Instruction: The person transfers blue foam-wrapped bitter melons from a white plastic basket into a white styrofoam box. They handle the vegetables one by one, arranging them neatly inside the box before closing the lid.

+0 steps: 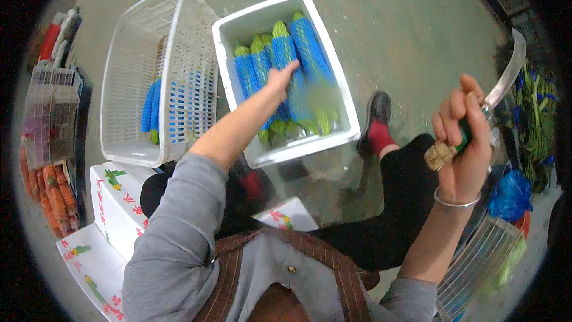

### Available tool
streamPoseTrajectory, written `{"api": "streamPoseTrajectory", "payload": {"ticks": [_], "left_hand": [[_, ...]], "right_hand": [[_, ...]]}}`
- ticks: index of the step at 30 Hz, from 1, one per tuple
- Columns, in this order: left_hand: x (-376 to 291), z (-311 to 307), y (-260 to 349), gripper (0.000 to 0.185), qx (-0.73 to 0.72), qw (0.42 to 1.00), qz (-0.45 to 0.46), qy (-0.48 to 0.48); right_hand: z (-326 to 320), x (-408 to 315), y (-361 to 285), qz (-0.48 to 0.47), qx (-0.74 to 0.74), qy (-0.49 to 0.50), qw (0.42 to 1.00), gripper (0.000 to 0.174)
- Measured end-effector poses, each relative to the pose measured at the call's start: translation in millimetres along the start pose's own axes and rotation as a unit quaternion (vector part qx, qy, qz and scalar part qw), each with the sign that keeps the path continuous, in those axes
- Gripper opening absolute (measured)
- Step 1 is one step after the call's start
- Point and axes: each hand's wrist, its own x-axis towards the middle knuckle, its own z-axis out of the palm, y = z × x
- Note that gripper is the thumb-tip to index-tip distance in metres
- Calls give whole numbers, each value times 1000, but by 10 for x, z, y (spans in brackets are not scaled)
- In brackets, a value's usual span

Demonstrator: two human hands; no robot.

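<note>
A white foam box [286,156] stands on the floor before me, with several bitter melons [313,51] in blue foam netting lying inside. My left hand [282,79] reaches into it and rests on a netted bitter melon [284,51] near the middle; the thumb side shows, the fingertips are hidden, so I cannot tell whether it grips. Raised at the right, my right hand [464,138] is closed around the green, tape-wrapped handle of a curved knife [507,71], blade pointing up and away. Part of the box's right side is blurred.
Left of the box stands a white plastic basket [163,76] holding netted produce [152,107]. Printed white cartons [118,205] are at lower left. Bagged carrots [56,192] lie at far left. At right are green stalks [536,120], a blue plastic bag [511,194] and a wire basket [480,259].
</note>
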Motion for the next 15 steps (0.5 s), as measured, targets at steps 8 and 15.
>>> {"api": "streamPoseTrajectory", "payload": {"ticks": [8,15], "left_hand": [[-1092,-710,628,62,-80,921,102,-368],[-1511,-1118,1180,66,-163,848,-18,-504]], "right_hand": [[440,19,184,43,-7,-27,999,27],[935,127,476,76,-54,-78,993,27]]}}
